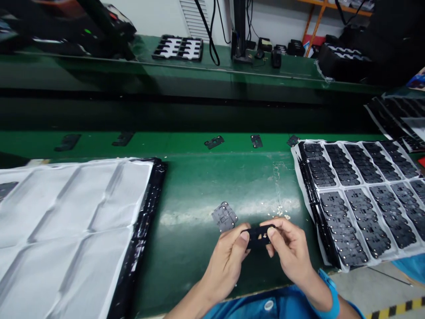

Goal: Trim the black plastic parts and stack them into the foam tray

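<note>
Both my hands hold one small black flat part (258, 236) above the green table's near edge. My left hand (229, 259) pinches its left end with thumb and fingers. My right hand (288, 248) pinches its right end. A grey square part (225, 216) lies on the green mat just left of and beyond my hands, apart from them. A blue band sits on my right wrist.
A tray stack (361, 195) of many black parts fills the right. A white-covered black tray stack (66, 230) fills the left. Loose black parts (214, 142) lie on the green belt behind. A further bench holds another tray (178, 47) and cables.
</note>
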The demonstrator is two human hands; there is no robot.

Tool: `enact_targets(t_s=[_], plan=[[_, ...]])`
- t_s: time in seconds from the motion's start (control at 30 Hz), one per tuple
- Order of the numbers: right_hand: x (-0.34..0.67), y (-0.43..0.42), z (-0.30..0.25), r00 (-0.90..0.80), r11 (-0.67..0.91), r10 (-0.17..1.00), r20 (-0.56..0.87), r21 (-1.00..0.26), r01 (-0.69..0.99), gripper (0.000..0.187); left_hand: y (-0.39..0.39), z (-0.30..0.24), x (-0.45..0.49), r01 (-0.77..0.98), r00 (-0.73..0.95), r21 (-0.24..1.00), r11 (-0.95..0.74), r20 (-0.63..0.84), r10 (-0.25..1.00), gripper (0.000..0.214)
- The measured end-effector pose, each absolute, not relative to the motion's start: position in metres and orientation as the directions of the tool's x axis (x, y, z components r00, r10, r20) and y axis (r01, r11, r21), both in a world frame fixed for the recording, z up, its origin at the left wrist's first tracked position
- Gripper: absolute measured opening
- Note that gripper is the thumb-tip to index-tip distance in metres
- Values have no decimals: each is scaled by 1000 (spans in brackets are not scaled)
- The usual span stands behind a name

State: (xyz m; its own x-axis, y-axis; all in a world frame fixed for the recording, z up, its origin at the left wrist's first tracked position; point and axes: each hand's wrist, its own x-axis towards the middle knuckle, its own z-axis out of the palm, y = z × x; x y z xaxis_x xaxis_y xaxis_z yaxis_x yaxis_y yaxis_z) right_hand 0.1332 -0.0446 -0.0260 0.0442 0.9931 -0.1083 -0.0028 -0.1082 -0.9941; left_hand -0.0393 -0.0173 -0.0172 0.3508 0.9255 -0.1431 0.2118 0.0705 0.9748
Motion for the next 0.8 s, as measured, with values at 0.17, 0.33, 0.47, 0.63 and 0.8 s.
enact_targets(t_s=[0.17, 0.33, 0.47, 0.63, 0.8], plan=[[132, -45, -24, 43, -108, 993, -108, -994, -2, 35, -22, -24, -42, 217, 380, 976, -23, -63, 923, 44], [131, -41, -25, 25, -190, 981, -192, -979, -67, 38, -21, -26, -45, 232, 411, 970, -73, -30, 911, 42], [132, -36, -21, -56, -258, 966, -253, -959, -120, 39, -17, -22, -50, 235, 423, 972, 0, -102, 900, 44], [129, -35, -17, -29, -288, 958, -287, -954, -78, 43, -18, -17, -54, 224, 485, 974, 20, -129, 865, 44], [128, -39, -19, -17, -294, 956, -294, -956, 6, 40, -20, -13, -59, 187, 500, 981, 42, -132, 856, 33]])
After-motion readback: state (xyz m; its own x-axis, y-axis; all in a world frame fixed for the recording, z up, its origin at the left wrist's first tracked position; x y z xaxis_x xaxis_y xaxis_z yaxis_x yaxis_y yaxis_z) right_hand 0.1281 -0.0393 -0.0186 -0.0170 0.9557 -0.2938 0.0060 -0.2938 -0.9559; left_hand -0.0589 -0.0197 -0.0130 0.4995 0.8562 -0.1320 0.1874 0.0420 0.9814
